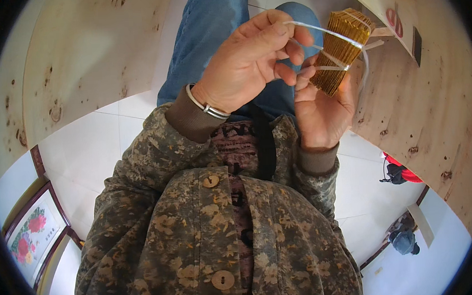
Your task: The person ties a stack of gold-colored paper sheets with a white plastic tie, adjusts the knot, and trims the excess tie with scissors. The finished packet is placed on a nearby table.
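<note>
My left hand [247, 60] is closed, with thumb and fingers pinching the end of a thin white strap [329, 32]. The strap runs taut to the right, to a bundle of gold-coloured folded strips [332, 60], which look like paper. It wraps around the bundle, and a loose tail hangs down the bundle's right side. My right hand [323, 112] grips the bundle from below, its thumb along the right side. Some of the right fingers are hidden behind the bundle. The bundle stands tilted, its wider end up and to the right.
A pale wooden board [406, 110] lies close on the right, bearing a red looped thing [395, 23]. Another wooden panel [79, 59] stands to the left. My knees in blue jeans [207, 30] are below the hands. A framed flower picture [38, 235] is at lower left.
</note>
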`<act>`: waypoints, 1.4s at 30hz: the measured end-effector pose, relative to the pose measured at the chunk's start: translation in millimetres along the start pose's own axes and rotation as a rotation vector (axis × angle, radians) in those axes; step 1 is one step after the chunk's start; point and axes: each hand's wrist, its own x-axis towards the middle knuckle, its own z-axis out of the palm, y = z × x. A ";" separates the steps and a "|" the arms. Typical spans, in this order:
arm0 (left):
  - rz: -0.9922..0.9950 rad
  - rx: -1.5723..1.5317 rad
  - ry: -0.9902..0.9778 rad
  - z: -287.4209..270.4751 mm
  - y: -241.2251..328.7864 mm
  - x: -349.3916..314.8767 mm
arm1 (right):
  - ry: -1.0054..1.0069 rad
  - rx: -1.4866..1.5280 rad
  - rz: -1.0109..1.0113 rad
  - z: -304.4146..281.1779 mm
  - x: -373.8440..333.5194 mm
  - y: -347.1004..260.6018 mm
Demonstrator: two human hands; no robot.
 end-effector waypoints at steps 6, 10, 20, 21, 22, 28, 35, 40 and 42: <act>0.004 0.003 -0.438 -7.5 10.5 3.0 | -0.033 0.138 0.044 -2.3 3.6 -3.2; 0.077 0.024 -0.455 -12.8 16.6 3.0 | -0.119 0.179 0.068 -1.5 9.7 -8.6; -0.069 -0.170 -0.648 -35.7 52.8 2.5 | -0.561 0.046 0.149 -9.7 12.1 -34.2; -0.044 -0.191 -0.571 -36.8 53.3 -0.2 | -0.620 -0.029 0.152 -10.2 12.1 -40.7; -0.020 -0.211 -0.493 -38.3 55.7 -3.3 | -0.662 -0.151 0.179 -9.6 12.5 -49.0; 0.026 -0.220 -0.347 -41.0 66.7 -5.8 | -0.900 -0.558 -0.177 -20.5 10.3 -57.4; 0.119 -0.265 -0.368 -25.7 95.3 -0.7 | -0.821 -1.113 -0.335 2.1 -1.0 -67.8; 0.078 -0.187 -0.282 -48.8 102.0 -13.5 | -0.765 -1.118 -0.374 10.2 -5.1 -63.1; -0.033 -0.110 -0.178 -67.6 103.7 -19.4 | -0.780 -1.158 -0.380 13.1 -4.5 -64.5</act>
